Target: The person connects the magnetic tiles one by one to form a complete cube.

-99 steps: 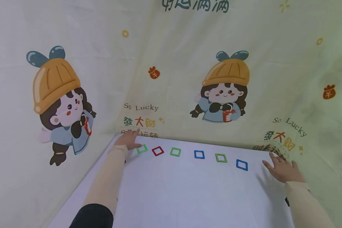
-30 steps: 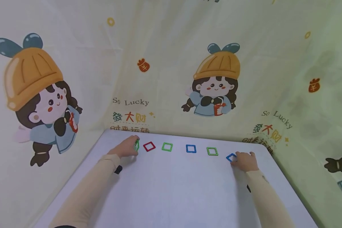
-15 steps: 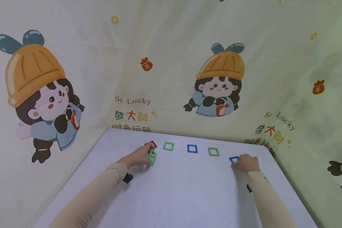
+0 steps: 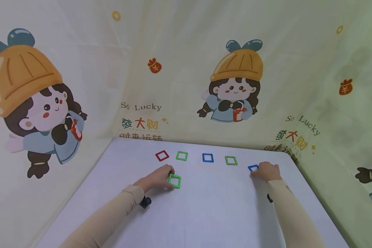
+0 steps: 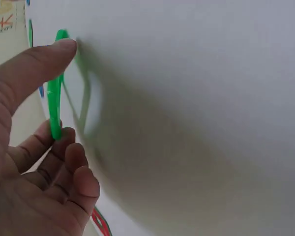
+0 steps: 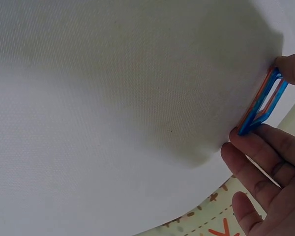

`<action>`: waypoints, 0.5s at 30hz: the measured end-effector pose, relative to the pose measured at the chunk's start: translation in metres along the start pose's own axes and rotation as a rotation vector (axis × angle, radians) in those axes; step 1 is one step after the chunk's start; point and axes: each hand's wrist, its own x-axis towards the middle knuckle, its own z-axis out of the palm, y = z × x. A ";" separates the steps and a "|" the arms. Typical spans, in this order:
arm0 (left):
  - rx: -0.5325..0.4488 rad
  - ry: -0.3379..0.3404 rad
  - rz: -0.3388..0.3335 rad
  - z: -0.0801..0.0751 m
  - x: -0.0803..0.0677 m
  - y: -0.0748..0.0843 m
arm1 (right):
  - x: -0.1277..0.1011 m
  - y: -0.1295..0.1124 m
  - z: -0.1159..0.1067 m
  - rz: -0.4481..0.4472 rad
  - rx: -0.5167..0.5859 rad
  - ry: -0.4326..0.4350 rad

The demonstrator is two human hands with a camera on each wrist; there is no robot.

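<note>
My left hand pinches a green square magnetic tile frame by its edge, thumb on one side and fingertips opposite. In the left wrist view this green tile stands nearly edge-on, its shadow falling on the white table. At the right end of the row, my right hand holds a blue square tile frame between thumb and fingertips. The right wrist view shows that blue tile tilted against the tabletop, with an orange-red line along its edge. Part of it is hidden behind the fingers in the head view.
Along the table's far side lie a red tile, a green tile, a blue tile and another green tile, spaced apart. A printed cloth hangs behind and at both sides.
Both hands, open at first, have taken hold of the end tiles. The left hand has carried its green tile from the row's left end toward the right and nearer; the right hand stays at its blue tile.
</note>
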 end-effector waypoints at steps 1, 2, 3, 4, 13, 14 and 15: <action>0.007 -0.009 -0.012 0.002 -0.001 0.002 | -0.001 0.000 0.000 0.001 0.009 -0.001; 0.012 -0.016 -0.023 0.003 -0.003 0.005 | -0.001 0.001 -0.001 0.002 0.016 -0.003; 0.018 -0.022 -0.023 0.005 -0.003 0.006 | -0.002 0.001 -0.001 -0.001 0.022 -0.003; 0.024 -0.028 -0.023 0.006 -0.004 0.008 | -0.002 0.002 -0.001 -0.003 0.027 -0.002; 0.143 -0.052 -0.001 0.013 -0.006 0.021 | 0.003 0.004 0.001 -0.011 0.019 0.001; 0.144 -0.054 -0.005 0.013 -0.006 0.022 | 0.003 0.004 0.001 -0.007 0.018 -0.004; 0.150 -0.056 -0.014 0.014 -0.006 0.023 | 0.003 0.004 0.001 -0.003 0.018 -0.009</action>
